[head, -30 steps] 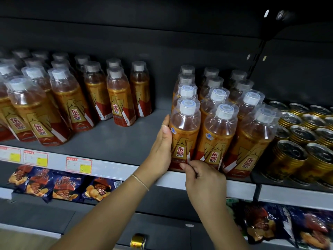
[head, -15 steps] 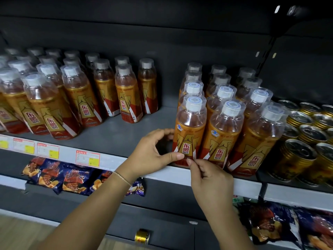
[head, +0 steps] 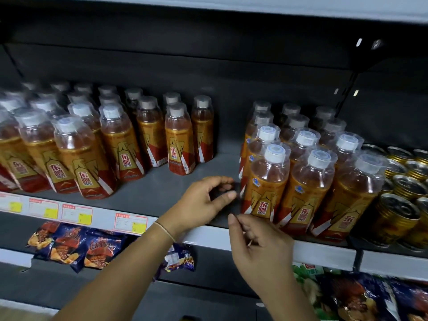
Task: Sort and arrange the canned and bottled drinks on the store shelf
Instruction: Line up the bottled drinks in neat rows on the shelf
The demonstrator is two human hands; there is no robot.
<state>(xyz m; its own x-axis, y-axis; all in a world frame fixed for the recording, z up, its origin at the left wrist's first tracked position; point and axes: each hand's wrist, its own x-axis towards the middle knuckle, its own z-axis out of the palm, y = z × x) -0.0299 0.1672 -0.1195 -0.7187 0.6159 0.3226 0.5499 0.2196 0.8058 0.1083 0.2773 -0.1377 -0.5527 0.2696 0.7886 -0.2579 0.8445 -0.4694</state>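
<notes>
**Both hands just off the front bottle, shelf edge**

Left hand: reaches in from lower left, wrist over the shelf lip, thin band on the wrist. Fingers are curved into a C with the thumb below and the forefinger above. Nothing is visible between them. The thumb tip sits just beside the lower left of the front bottle; cannot tell if it touches.

Right hand: back of the hand faces the camera, below the shelf lip. Fingers are loosely curled toward the palm with one tip raised toward the bottle's base. No hold on anything.

Front bottle: upright at the front-left corner of the right block of bottles, label facing out, at the shelf's front edge. A bare gap separates this block from the left block of bottles. Cans stand just right of the block. Price tags line the lip, with snack bags below.

Versus half a second ago: the left thumb lay on the bottle's label and is now drawn slightly off it. The right fingertips were at the bottle's base and are now lower. The bottle has not moved.
</notes>
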